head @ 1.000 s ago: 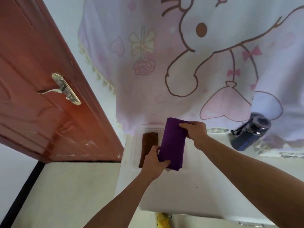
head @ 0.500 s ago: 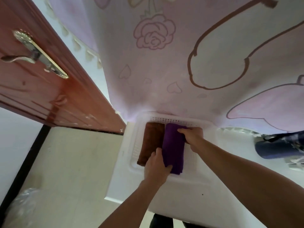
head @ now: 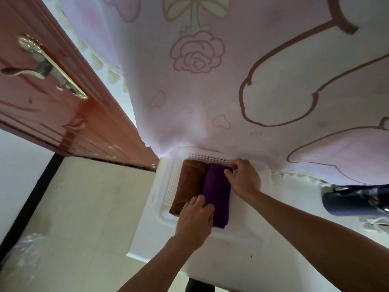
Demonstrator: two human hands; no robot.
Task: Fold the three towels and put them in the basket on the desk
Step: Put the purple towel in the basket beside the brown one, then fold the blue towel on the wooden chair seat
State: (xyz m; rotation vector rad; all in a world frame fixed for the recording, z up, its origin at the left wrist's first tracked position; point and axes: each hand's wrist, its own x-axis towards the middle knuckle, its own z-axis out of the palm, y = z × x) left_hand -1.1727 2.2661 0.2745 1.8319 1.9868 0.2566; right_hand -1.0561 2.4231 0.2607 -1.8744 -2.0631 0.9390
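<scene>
Your left hand (head: 194,220) and right hand (head: 244,178) fingers apparently pinch the purple towel (head: 217,194), lying in the basket (head: 168,186) beside the brown towel (head: 189,184).

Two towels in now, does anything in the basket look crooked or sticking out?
Slightly. The purple towel lies beside the brown towel, but its near end overhangs the white basket rim. Both hands are on it.

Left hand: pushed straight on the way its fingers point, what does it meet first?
The left hand points up the basket, along the seam between the brown towel and the purple towel. Probably those towels first, then the perforated far wall; depth is unclear.
</scene>
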